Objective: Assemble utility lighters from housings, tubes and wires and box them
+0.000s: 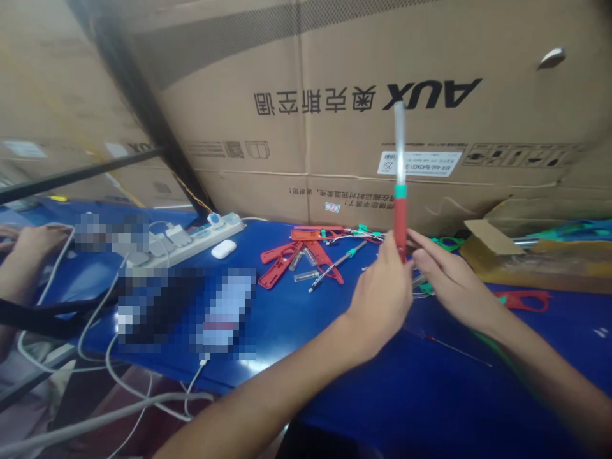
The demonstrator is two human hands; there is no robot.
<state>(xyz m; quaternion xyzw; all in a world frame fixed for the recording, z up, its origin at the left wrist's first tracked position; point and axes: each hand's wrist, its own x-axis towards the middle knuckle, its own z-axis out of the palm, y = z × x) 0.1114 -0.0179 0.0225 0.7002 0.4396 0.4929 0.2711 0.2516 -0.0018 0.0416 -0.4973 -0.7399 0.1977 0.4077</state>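
In the head view, my left hand (382, 303) is closed round the red handle of a long-nosed lighter (400, 210). The lighter stands upright, with a green collar and a silver metal tube pointing up. My right hand (452, 277) meets the handle's lower end from the right, fingers pinched on it and partly hidden. Beyond my hands lie red plastic handle shells (282, 261), clear small tubes (306, 276) and a metal tube with a green collar and wires (337, 266).
A power strip (191, 245), white earbuds case (224, 248) and charging phone (227, 312) lie left on the blue table (306, 376). Another person's hand (41, 245) is farther left. An open carton (497, 245) stands right. Large cardboard (335, 38) walls the back.
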